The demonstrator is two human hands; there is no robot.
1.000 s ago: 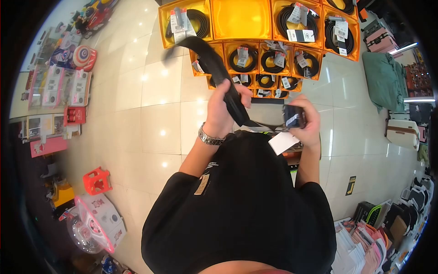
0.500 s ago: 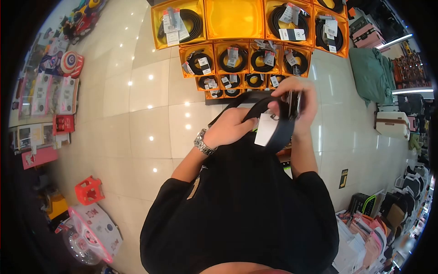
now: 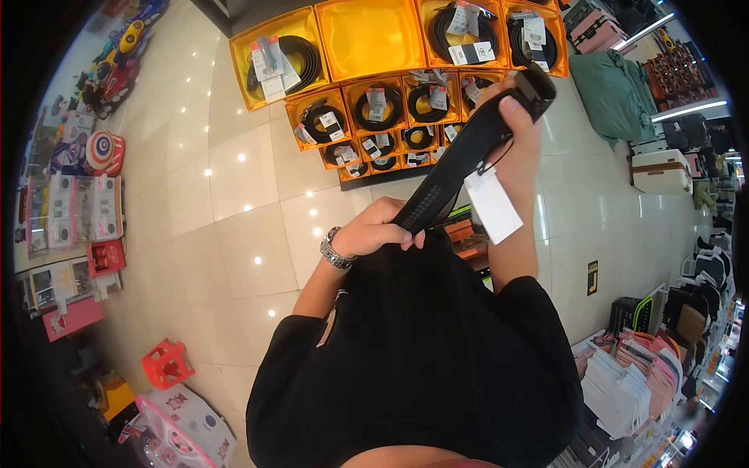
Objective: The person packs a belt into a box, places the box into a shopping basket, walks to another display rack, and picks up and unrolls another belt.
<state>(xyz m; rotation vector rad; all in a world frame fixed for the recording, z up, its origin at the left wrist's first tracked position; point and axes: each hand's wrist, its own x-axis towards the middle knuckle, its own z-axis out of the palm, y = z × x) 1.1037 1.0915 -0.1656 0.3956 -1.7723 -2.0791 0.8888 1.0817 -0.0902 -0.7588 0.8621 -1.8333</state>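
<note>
A black belt (image 3: 460, 160) stretches diagonally between my two hands, its dark buckle (image 3: 535, 92) at the upper right end. My right hand (image 3: 519, 144) grips it just below the buckle, thumb on top. Lower down on the left, my left hand (image 3: 381, 228) pinches the belt near some rows of small marks. From a thin cord beside my right hand dangles a white tag (image 3: 493, 207). Beyond my hands, coiled black belts (image 3: 378, 107) with tags lie in yellow boxes. One yellow box (image 3: 370, 35) in the top row holds no belt.
The stepped display of boxes stands in front of me on a tiled floor (image 3: 234, 195). A red plastic stool (image 3: 167, 363) and boxed toys (image 3: 86, 207) are at the left. To the right are a green covered pile (image 3: 612, 97), a white suitcase (image 3: 662, 171) and hanging clothes (image 3: 636, 382).
The looped belt is now drawn out straighter between my hands. My right hand has moved up with the buckle end, and the tag hangs further right. The view has shifted slightly.
</note>
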